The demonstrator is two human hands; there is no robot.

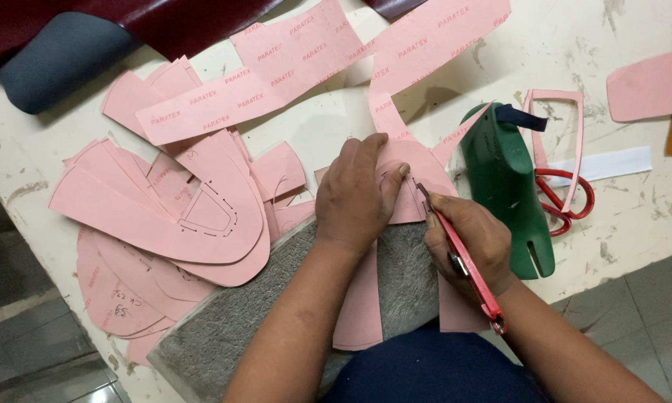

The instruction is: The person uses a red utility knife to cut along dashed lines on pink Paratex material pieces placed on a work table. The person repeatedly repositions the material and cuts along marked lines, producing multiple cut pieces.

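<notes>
Pink pattern piece [418,175] lying on a grey felt pad [276,298] at the near edge of the table [634,224]. Left hand [355,198] pressed flat on the piece, fingers spread over it, gripping nothing. Right hand [470,242] clenched around a red-handled utility knife [463,257], its blade tip touching the piece just beside the left fingertips. To the right, a green shoe last [507,190] stands beside red-handled scissors [567,201]. To the left, a fanned stack of pink cut patterns [164,216]; beyond it, long pink board strips [276,67] and dark red leather [164,22].
</notes>
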